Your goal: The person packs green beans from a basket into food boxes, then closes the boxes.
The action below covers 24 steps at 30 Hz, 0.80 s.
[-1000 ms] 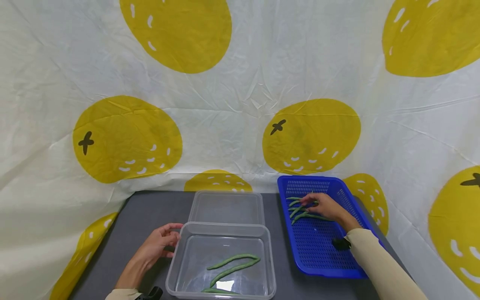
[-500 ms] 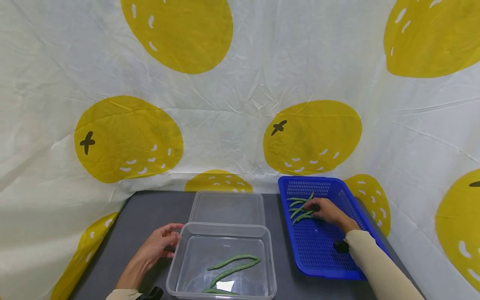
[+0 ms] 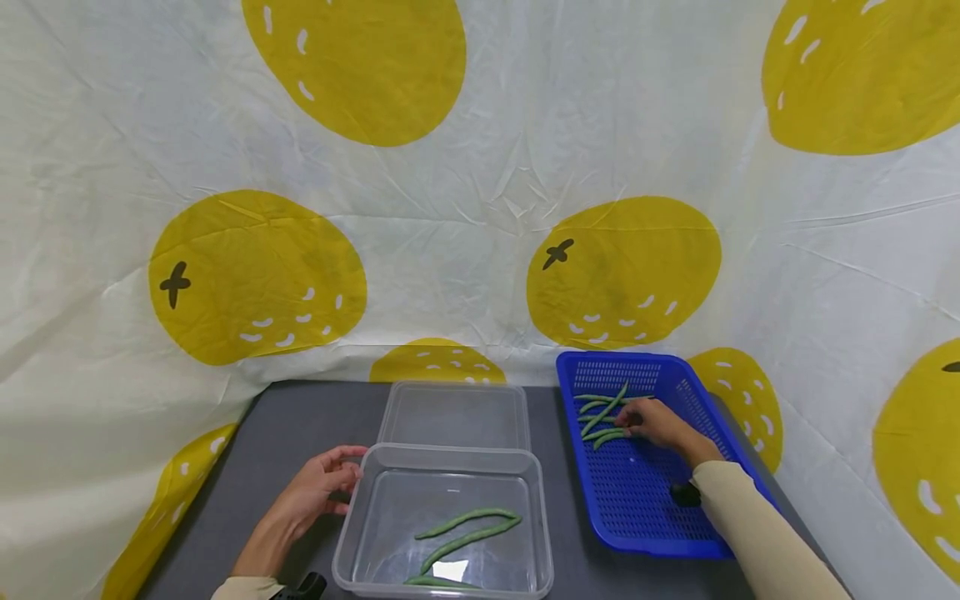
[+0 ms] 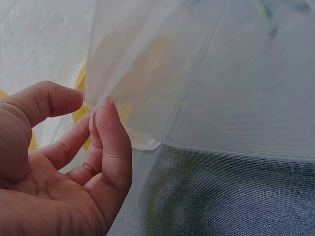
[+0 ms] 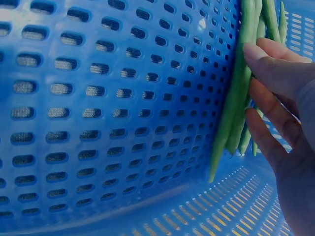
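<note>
Several green beans point(image 3: 606, 410) lie at the left side of the blue basket point(image 3: 660, 533), some crossing each other. My right hand point(image 3: 654, 423) reaches in among them. In the right wrist view its thumb point(image 5: 257, 53) and fingers pinch a green bean point(image 5: 236, 93) beside others; how many it grips is hard to tell. My left hand point(image 3: 311, 493) is at the left wall of a clear plastic box point(image 3: 542, 500), its fingertips touching that wall with the fingers loosely bent. A few green beans point(image 3: 472, 540) lie on the box's floor.
Behind the box lies a flat, clear lid point(image 3: 453, 412) on the dark grey table point(image 3: 315, 417). A white cloth with yellow fruit prints point(image 3: 442, 267) hangs close behind and at both sides. The basket's raised rim surrounds the right hand's work area.
My right hand has drawn slightly right and toward me inside the basket, and the beans there have shifted, uncovering one lying diagonally. My left hand and the box have stayed put.
</note>
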Motion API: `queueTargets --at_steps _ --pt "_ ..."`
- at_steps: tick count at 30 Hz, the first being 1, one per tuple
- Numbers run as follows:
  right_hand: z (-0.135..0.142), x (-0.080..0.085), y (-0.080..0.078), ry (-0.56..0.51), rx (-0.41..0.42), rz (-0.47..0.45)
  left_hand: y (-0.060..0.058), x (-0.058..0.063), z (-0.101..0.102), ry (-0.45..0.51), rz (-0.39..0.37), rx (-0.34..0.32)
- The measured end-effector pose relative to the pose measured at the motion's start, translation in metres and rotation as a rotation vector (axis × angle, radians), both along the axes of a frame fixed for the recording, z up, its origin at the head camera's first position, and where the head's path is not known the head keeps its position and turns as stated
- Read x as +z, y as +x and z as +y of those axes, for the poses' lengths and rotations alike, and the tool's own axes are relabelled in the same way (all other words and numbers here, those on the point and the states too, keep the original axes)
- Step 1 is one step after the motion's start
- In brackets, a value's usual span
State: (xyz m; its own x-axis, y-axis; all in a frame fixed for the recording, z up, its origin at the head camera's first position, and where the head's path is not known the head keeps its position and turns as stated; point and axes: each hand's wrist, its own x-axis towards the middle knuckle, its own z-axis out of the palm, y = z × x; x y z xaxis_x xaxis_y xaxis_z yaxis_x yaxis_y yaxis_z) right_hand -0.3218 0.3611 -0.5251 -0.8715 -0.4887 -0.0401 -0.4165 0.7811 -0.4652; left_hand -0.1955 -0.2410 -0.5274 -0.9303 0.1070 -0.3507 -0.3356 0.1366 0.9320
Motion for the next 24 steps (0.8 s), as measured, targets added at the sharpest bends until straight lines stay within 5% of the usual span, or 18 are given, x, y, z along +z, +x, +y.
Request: queueTargets --at_steps 11,24 --pt "0.003 0.005 0.002 0.032 0.025 -0.024 0.000 0.002 0.001 0.001 0.010 0.002" --pt "0.001 0.032 0.012 -0.013 0.016 0.033 0.000 0.001 -0.001 0.004 0.005 -0.010"
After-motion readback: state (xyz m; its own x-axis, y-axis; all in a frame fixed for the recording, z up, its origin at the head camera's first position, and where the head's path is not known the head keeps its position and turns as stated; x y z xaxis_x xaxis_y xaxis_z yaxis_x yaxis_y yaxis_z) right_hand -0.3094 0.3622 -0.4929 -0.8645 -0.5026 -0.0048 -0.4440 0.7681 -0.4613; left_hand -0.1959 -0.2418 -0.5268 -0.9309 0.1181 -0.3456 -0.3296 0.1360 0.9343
